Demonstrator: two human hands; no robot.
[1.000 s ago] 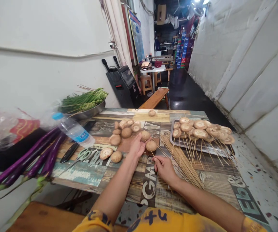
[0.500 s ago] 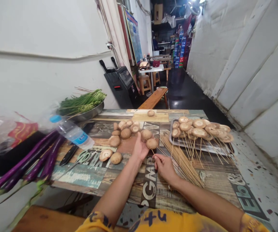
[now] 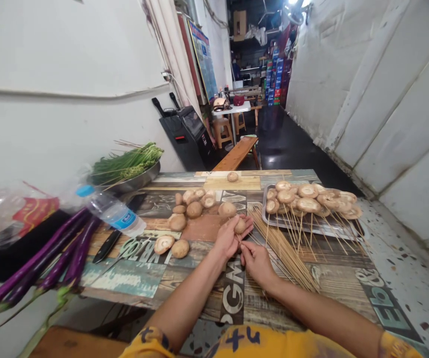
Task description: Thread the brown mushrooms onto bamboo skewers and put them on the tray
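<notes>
My left hand (image 3: 228, 236) is closed round a brown mushroom (image 3: 240, 226), its cap showing between thumb and fingers. Just below, my right hand (image 3: 258, 261) pinches a thin bamboo skewer (image 3: 239, 241) that meets the mushroom's underside; how deep it goes is hidden. A bundle of loose skewers (image 3: 287, 256) lies beside my right hand. Left of my hands, several loose mushrooms (image 3: 194, 209) sit around a reddish-brown patch of the tabletop, with another single mushroom (image 3: 232, 176) at the far edge. Skewered mushrooms (image 3: 308, 204) are piled on a clear tray (image 3: 333, 229) at the right.
On the left lie a water bottle (image 3: 115, 211), a black-handled knife (image 3: 107, 246), green-handled scissors (image 3: 128, 247) and long purple eggplants (image 3: 50, 248). A metal bowl (image 3: 139, 178) of greens stands at the back left. Beyond the table is a wooden bench (image 3: 236, 153).
My left hand has moved right and curled its fingers round the mushroom on the skewer. The right hand has shifted slightly right and down, still pinching the skewer.
</notes>
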